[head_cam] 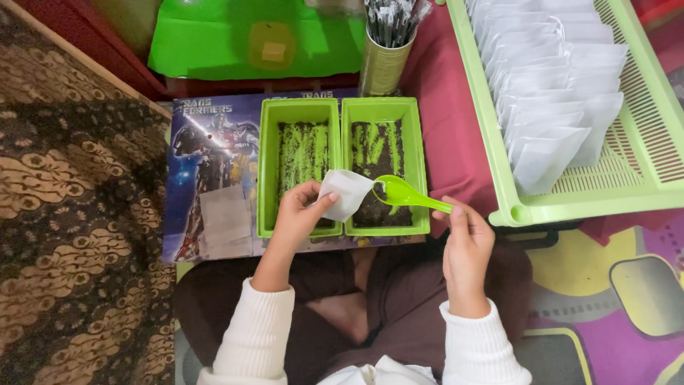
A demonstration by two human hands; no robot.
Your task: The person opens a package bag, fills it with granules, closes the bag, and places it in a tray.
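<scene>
Pinching a small white paper sachet by its left edge, my left hand held it over the green trays; limp, featherlight. At three o'clock, right hand fingers closed on a rigid, slick green spoon, bowl touching the sachet's mouth.

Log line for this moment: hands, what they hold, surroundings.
left hand: holds white sachet | right hand: holds green spoon, bowl at sachet mouth | below: two green trays of dark granules | right: basket of white sachets
</scene>
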